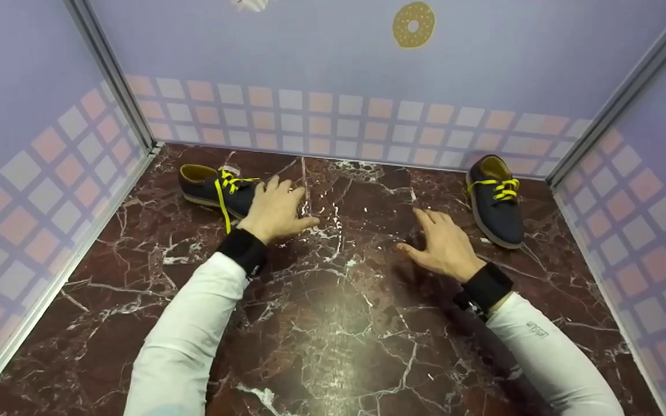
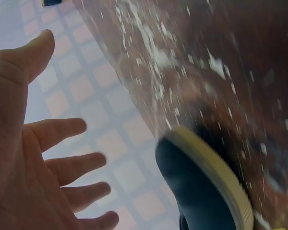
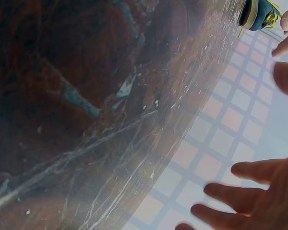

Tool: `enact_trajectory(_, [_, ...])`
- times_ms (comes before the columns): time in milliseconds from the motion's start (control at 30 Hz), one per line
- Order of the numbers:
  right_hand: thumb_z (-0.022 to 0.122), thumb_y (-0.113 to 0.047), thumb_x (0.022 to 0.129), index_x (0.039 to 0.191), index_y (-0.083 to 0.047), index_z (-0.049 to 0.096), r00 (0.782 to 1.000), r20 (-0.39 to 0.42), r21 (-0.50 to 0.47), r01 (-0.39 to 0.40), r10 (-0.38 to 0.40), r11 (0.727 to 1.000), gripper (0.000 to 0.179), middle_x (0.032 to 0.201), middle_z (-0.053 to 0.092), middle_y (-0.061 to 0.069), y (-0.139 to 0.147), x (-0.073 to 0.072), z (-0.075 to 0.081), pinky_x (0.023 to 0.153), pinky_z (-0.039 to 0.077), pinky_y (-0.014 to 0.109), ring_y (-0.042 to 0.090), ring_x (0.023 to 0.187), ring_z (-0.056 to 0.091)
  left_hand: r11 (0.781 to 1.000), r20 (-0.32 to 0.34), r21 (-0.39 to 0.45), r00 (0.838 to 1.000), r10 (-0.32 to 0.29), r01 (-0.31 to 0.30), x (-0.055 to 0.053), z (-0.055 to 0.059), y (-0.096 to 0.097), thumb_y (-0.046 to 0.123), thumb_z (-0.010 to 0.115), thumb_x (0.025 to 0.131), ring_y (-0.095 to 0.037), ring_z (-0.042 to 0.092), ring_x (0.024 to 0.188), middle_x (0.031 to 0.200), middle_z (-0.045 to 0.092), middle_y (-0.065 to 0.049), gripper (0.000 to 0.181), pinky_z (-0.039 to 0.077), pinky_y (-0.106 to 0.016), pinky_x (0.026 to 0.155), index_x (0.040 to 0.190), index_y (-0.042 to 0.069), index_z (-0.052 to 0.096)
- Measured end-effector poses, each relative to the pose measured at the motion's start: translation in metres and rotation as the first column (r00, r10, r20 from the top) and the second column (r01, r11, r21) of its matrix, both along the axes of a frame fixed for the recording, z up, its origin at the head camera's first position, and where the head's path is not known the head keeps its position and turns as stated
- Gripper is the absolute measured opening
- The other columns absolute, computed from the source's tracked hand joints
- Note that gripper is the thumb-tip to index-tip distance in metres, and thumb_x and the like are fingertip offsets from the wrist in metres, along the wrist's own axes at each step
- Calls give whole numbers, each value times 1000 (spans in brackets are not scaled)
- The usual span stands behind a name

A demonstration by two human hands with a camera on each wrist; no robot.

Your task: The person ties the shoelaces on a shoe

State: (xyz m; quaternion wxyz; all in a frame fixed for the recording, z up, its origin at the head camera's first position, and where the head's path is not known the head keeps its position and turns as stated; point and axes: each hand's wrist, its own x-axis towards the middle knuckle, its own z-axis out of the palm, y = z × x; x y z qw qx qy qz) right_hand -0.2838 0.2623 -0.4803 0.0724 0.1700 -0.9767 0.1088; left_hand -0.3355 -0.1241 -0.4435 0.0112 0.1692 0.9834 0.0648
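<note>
My left hand (image 1: pixel 275 211) hovers with spread fingers beside a dark shoe (image 1: pixel 201 190) at the left, hiding its toe in the head view. That shoe has yellow laces (image 1: pixel 230 184), one end hanging down over its side. In the left wrist view the same shoe's toe (image 2: pixel 192 177) and pale sole show beyond the fingers, apart from them. My right hand (image 1: pixel 446 245) is held above the floor with its fingers extended, holding nothing. To its right stands a second dark shoe (image 1: pixel 496 208), its yellow laces threaded across the front, toe pointing toward me.
Glossy dark red marbled surface (image 1: pixel 333 323) lies under both shoes. Purple panels with a checked band (image 1: pixel 350 121) enclose it at the back, left and right, meeting at grey metal corner posts (image 1: pixel 116 75).
</note>
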Motion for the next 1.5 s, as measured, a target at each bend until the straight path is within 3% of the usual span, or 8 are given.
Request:
enact_trajectory(100, [80,-53,96,153,-2,63,999,-42,-19,-12,11,1000,79,144,72,25,2,1,-1,106,60,64,48,134,67,1000,-17,-16,1000,-1,1,-7,3,-14,70,76,96,-53,46,157,162,59,-27,91,32,-76,132,158,5,60])
enact_trajectory(233, [84,-43,93,141,-4,71,995,-94,-36,-31,28,999,63,130,79,21,2,2,-2,96,63,61,44,121,73,999,-19,-45,1000,19,-20,-14,9,-36,72,81,89,-53,47,155,161,59,-28,95,32,-78,130,155,7,63])
enact_trajectory(433, [84,-43,93,142,-4,71,995,-99,-31,-38,34,999,64,132,80,20,3,3,-5,96,64,61,44,120,73,995,-22,-53,997,79,-81,-19,19,-67,71,91,77,-55,42,158,161,56,-29,102,27,-80,130,154,9,66])
enact_trajectory(600, [84,-43,93,143,-5,70,997,-76,-26,-32,30,999,64,137,78,21,1,4,-8,97,64,63,44,123,73,995,2,-60,997,78,-78,-25,24,-83,64,97,72,-56,42,157,161,56,-29,101,25,-83,130,150,7,67])
enact_trajectory(933, [85,-43,93,144,-5,70,998,-61,-18,-35,34,999,66,140,77,22,0,5,-9,101,64,64,45,126,72,985,74,-162,995,73,-60,-43,27,-106,55,105,66,-57,46,151,162,55,-30,116,34,-83,122,161,7,58])
enact_trajectory(1233, [84,-44,94,144,-5,69,998,-61,-16,-31,30,999,65,139,77,21,5,4,-8,96,64,64,45,124,73,980,128,-184,987,98,-73,-55,28,-118,41,106,67,-59,51,143,155,60,-32,106,37,-85,118,153,3,59])
enact_trajectory(1500, [84,-43,94,143,-5,70,999,-48,-30,-23,21,999,64,136,78,21,10,6,-13,96,64,65,45,121,74,984,165,-149,979,118,-94,-67,14,-120,34,106,63,-59,53,139,157,61,-30,103,38,-87,114,150,1,62])
